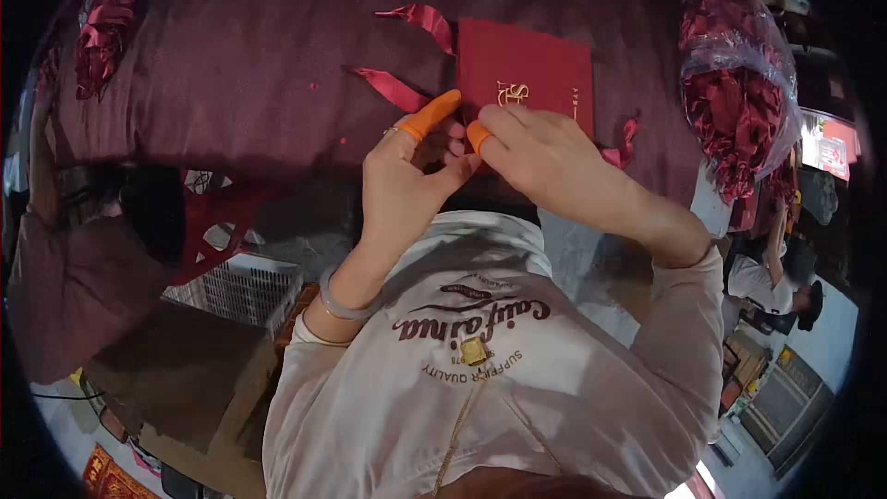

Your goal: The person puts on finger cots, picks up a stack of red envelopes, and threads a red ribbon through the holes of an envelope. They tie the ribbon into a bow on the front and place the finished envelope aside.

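Observation:
A red folder [525, 60] with gold lettering lies on the dark red cloth-covered table [259, 55]. Red ribbon tails [423, 20] stick out from its left side, and another ribbon end [630, 140] shows at its lower right. My left hand [411, 166], with an orange finger cover, is at the folder's lower left corner, its fingers bent close together. My right hand [545, 157], also with an orange cover, rests over the folder's lower edge with fingers curled. The fingertips of both hands nearly meet; what they pinch is hidden.
A clear plastic bag of red ribbons [739, 92] lies at the table's right end, another such bag [111, 23] at the far left. A grey plastic crate [242, 288] stands below left near a red stool [217, 222]. Another person [767, 286] is at the right.

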Demonstrator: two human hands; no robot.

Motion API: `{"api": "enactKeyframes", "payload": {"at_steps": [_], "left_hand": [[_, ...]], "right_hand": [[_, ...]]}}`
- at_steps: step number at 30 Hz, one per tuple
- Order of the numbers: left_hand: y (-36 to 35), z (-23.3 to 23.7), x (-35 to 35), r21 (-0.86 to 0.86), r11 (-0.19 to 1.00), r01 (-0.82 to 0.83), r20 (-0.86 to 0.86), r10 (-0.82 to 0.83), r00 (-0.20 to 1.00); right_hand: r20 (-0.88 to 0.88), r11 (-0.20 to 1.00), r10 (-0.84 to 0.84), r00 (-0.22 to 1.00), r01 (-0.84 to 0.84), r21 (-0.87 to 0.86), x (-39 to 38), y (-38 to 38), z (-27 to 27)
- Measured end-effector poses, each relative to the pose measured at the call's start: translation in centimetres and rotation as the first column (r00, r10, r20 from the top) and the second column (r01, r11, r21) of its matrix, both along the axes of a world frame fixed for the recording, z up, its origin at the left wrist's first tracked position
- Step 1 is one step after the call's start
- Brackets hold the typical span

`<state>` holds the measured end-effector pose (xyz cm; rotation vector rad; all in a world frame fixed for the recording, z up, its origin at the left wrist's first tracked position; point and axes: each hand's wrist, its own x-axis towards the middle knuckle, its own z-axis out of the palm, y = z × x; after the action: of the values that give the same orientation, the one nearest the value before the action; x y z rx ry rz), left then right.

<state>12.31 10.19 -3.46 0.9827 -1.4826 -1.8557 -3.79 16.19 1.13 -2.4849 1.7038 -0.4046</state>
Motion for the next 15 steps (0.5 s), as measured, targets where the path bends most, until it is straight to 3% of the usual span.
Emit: {"api": "enactKeyframes", "payload": {"at_steps": [3, 6, 7, 9, 15], "left_hand": [[0.1, -0.2, 0.2, -0.048, 0.999, -0.011, -0.022, 0.01, 1.0], [0.2, -0.2, 0.1, 0.053, 0.998, -0.041, -0.097, 0.046, 0.994], [0.2, -0.1, 0.0, 0.032, 0.998, -0.054, -0.098, 0.057, 0.994], [0.3, -0.1, 0.0, 0.015, 0.998, -0.068, -0.097, 0.069, 0.993], [0.5, 0.1, -0.3, -0.002, 0.998, -0.069, -0.044, 0.069, 0.997]], "right_hand": [[0.018, 0.997, 0.064, 0.998, -0.065, 0.052, -0.3, -0.9, -0.3], [0.346, 0.971, -0.207, 0.915, 0.148, 0.189, -1.2, -0.9, -0.3], [0.348, 0.972, -0.201, 0.916, 0.141, 0.19, -1.4, -0.7, -0.5], [0.525, 0.954, -0.296, 0.798, 0.22, 0.204, -1.9, -0.1, -1.1], [0.553, 0.929, -0.37, 0.746, 0.301, 0.215, -0.9, 0.8, -3.2]]}}
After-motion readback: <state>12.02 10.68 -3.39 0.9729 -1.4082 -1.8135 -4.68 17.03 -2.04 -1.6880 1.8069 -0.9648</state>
